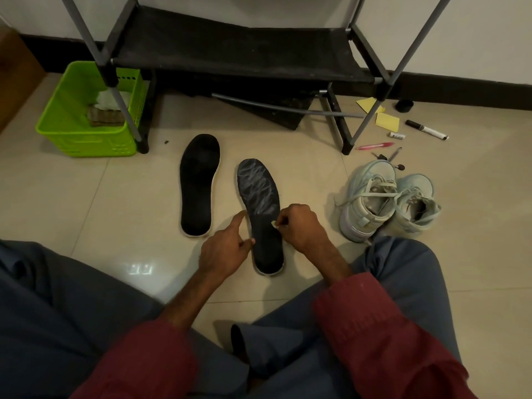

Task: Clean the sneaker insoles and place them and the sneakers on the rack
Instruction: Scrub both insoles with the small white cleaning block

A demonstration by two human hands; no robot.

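While pinching a small white piece in right hand, steadying scribbled insole edge with loosely curled, empty left hand; bare tile leftward.

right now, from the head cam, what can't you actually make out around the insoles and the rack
- Small pale piece in the right hand: pinched in the fingers, too small to identify.
- Right insole: both hands cover its edges mid-length.
- Green basket: contents behind a rack leg, unclear.
- Rack: upper shelves cut off by the top edge.
- Sneakers: interiors dark.
- Marker label: too small.
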